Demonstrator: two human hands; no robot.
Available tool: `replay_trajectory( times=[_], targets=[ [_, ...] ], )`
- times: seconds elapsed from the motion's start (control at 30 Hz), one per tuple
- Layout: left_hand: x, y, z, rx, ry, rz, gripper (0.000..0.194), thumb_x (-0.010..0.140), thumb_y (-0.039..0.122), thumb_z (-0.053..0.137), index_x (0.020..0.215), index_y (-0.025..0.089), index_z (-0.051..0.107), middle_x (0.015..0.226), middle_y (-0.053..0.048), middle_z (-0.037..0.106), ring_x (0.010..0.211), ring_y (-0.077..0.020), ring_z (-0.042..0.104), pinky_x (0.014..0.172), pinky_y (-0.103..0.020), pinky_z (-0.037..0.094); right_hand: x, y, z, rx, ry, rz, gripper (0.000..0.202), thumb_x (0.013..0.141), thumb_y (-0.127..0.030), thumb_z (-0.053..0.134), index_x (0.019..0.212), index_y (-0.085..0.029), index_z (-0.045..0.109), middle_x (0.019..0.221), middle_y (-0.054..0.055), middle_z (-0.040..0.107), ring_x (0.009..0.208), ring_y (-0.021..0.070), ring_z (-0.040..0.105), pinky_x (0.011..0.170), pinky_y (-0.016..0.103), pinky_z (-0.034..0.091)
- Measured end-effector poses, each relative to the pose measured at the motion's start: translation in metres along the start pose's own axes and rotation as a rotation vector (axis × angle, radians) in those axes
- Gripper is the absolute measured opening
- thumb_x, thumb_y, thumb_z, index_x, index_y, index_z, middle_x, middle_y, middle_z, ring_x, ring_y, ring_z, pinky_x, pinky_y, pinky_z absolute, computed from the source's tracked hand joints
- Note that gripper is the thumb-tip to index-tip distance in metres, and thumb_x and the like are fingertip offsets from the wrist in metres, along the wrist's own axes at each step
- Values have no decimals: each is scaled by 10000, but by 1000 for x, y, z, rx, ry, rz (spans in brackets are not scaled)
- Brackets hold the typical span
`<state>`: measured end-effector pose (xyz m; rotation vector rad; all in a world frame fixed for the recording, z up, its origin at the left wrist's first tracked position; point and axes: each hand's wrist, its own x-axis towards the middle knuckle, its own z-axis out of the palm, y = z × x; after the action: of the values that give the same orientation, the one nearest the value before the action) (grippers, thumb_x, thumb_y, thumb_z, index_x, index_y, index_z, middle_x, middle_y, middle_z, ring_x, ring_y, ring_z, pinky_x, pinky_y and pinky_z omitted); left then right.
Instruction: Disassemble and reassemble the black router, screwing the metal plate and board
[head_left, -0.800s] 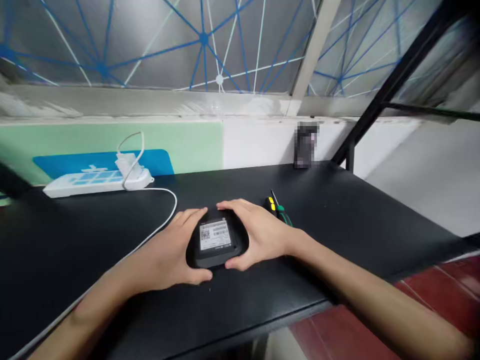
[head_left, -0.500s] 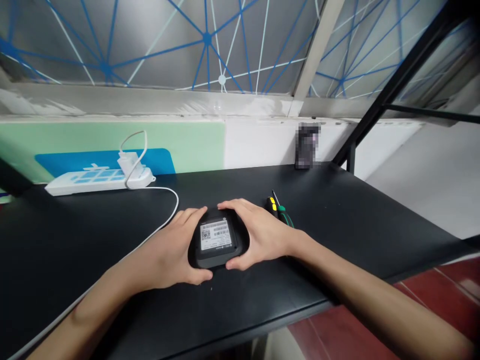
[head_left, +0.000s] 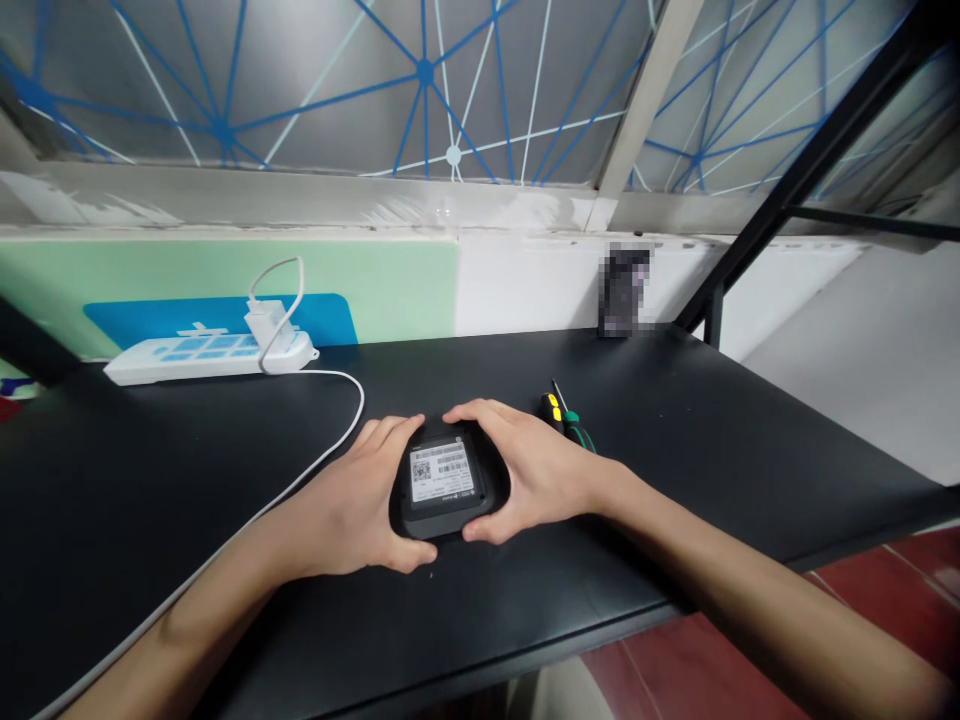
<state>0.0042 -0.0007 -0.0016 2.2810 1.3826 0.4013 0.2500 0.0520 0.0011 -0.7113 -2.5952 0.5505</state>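
Observation:
A black, rounded-square electronic device (head_left: 442, 522) lies near the middle of the black table, a white label (head_left: 444, 470) facing up with a QR code and barcodes on it. My left hand (head_left: 356, 505) curves round its left side, thumb at the near edge and fingertips at the far edge. Opposite, my right hand (head_left: 536, 470) wraps the right side in the same way. Just beyond my right hand are a screwdriver with a green handle (head_left: 573, 425) and a black-and-yellow handled tool (head_left: 553, 408), both partly hidden by the hand.
A white power strip (head_left: 210, 358) with a plugged-in charger (head_left: 270, 322) stands at the back left. Its white cable (head_left: 300, 480) runs forward past my left arm. A pixelated dark object (head_left: 624, 292) leans on the wall. Black frame bars (head_left: 780, 200) rise at the right.
The whole view has shifted a little, so everything sits slightly further right in the picture. Both hands keep the same hold on the device.

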Motion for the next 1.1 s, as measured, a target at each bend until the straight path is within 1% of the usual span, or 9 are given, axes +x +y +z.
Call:
replay_trajectory(
  times=[0.13, 0.23, 0.33, 0.43, 0.7, 0.87, 1.0, 1.03, 1.1],
  targets=[
    [-2, 0, 0, 15, -14, -19, 1147, 601, 484, 844, 1530, 116, 280, 1508, -207, 411, 1399, -429, 385, 1141, -574, 394, -5, 3, 1, 78, -29, 93, 1015, 607, -616, 841, 1422, -198, 402, 1408, 162, 551, 1296, 324, 548, 1094, 508, 462],
    [-3, -1, -1, 21, -20, -28, 1162, 602, 513, 852, 1533, 127, 274, 1533, -204, 386, 1420, -425, 368, 1152, -562, 386, -6, 3, 1, 79, -39, 110, 1040, 609, -617, 842, 1440, -186, 389, 1448, 166, 529, 1332, 324, 525, 1124, 504, 442],
    [-3, -2, 0, 7, -14, -23, 1151, 607, 527, 852, 1532, 157, 276, 1550, -183, 361, 1417, -414, 384, 1138, -542, 413, -5, 2, 2, 56, -13, 105, 1045, 573, -600, 861, 1415, -179, 406, 1398, 157, 560, 1283, 317, 558, 1092, 488, 471],
    [-2, -3, 1, -11, 7, -13, 1140, 596, 519, 856, 1530, 192, 290, 1529, -159, 394, 1398, -419, 412, 1128, -554, 421, -5, 2, 4, 45, 26, 100, 1001, 552, -584, 863, 1363, -187, 431, 1321, 145, 597, 1206, 310, 603, 1036, 485, 506],
    [-4, 0, 0, -19, 8, -10, 1096, 625, 489, 827, 1533, 186, 294, 1535, -168, 398, 1406, -431, 403, 1124, -577, 411, -11, 5, 16, 43, 112, 100, 954, 545, -594, 851, 1299, -200, 420, 1296, 149, 615, 1181, 314, 629, 1024, 498, 509],
    [-4, 3, -1, -15, -3, -4, 1073, 648, 506, 818, 1531, 198, 291, 1535, -168, 393, 1388, -427, 430, 1118, -570, 425, -14, 4, 13, 107, 44, 150, 929, 599, -584, 848, 1334, -209, 420, 1381, 145, 575, 1242, 298, 604, 1060, 481, 499],
    [-4, 3, -2, 4, -12, -23, 1099, 639, 515, 830, 1534, 187, 282, 1533, -169, 400, 1394, -424, 424, 1134, -570, 415, -17, -2, 4, 84, -43, 198, 1114, 602, -646, 840, 1485, -195, 333, 1497, 172, 496, 1349, 326, 537, 1131, 506, 451],
    [-4, 3, -3, 7, -14, -30, 1105, 638, 513, 831, 1536, 181, 280, 1533, -172, 402, 1398, -423, 420, 1139, -571, 409, -19, -3, 0, 66, -47, 200, 1119, 623, -659, 825, 1503, -191, 318, 1519, 177, 478, 1370, 330, 519, 1142, 510, 441],
    [-4, 4, -3, 23, -20, -45, 1117, 645, 516, 829, 1542, 160, 267, 1549, -185, 383, 1414, -419, 404, 1159, -565, 389, -23, -2, -8, -2, 16, 230, 971, 732, -657, 750, 1486, -181, 367, 1497, 172, 511, 1362, 324, 528, 1135, 507, 449]
  ],
)
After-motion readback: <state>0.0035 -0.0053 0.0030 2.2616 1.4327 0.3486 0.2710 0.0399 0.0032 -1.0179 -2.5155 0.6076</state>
